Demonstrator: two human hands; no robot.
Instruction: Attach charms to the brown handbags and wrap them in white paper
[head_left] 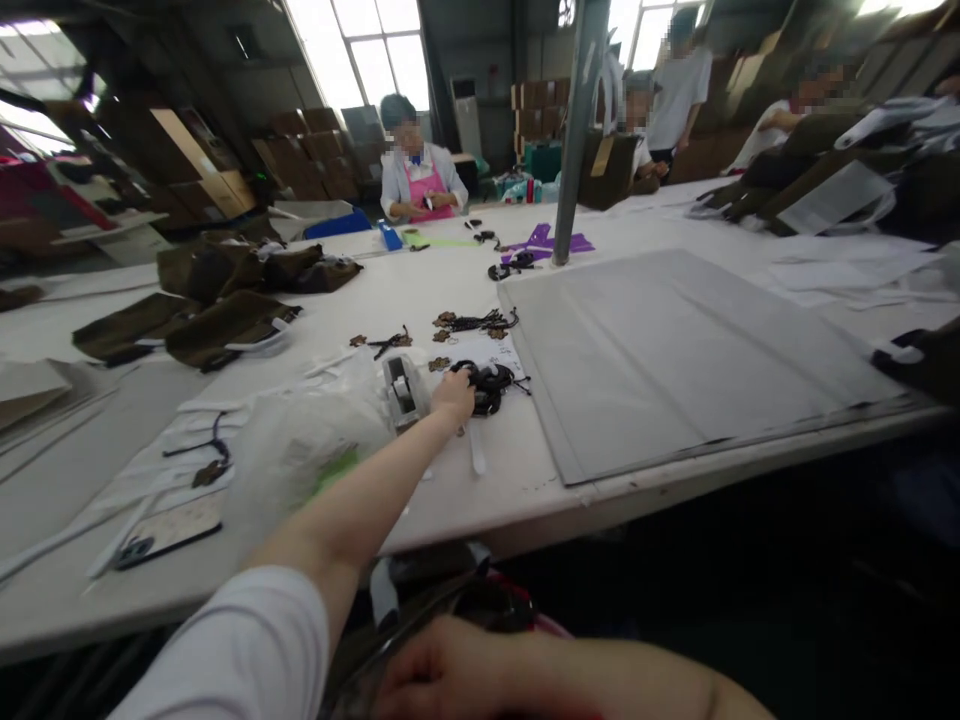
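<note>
My left hand (454,397) reaches across the table, fingers bent and closed on the near-left edge of a bundle of black cords (491,385). Left of it stands a clear tape dispenser (403,390). A white strip (477,450) lies just below the hand. Behind the bundle are black braided cords with brown tags (480,322). My right hand (431,665) is low at the lap, below the table edge, against a dark item (450,600). Its fingers are curled, blurred and partly hidden, so what they hold does not show.
A large grey sheet (697,350) covers the table's right part. Plastic bags (307,440) and a phone (169,532) lie left; brown fabric pieces (225,325) lie beyond. A metal post (577,140) rises behind. A person in a pink apron (427,190) works opposite; others are farther right.
</note>
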